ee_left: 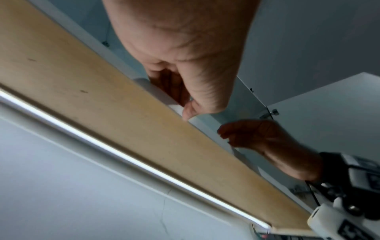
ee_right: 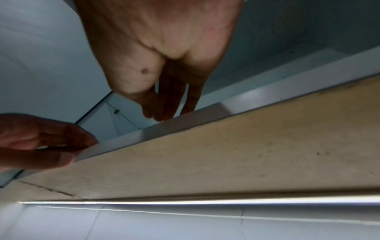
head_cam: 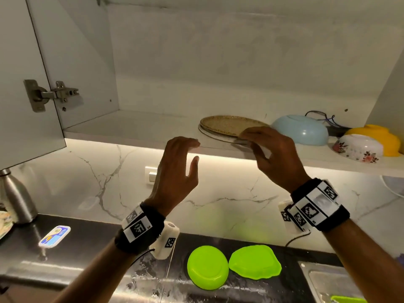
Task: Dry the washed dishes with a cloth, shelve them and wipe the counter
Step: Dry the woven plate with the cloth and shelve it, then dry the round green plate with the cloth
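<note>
No writing can be read anywhere: the square black-and-white markers on both wristbands carry only code patterns, and the small blue, white and yellow packet on the dark table has print too small and blurred to make out.

Up at the open cabinet, the right hand rests its straight fingers on the near rim of a speckled brown plate, which lies on a white plate on the shelf; the hand covers that edge, so how far the two plates overlap the shelf front cannot be told. The left hand hangs just left of it, below the shelf lip, fingers relaxed and spread, holding nothing.

Further right on the shelf sit an upturned pale blue bowl, a flowered white bowl and a yellow bowl partly hidden behind it. Some dark wire thing behind the blue bowl is unclear.

Below, on the wet table, two lime green plates lie face down, touching. A steel bottle stands at far left, its top cut off by the cabinet door. A sink corner shows at lower right.

Both wrist views show little beyond palms and the shelf's underside.
</note>
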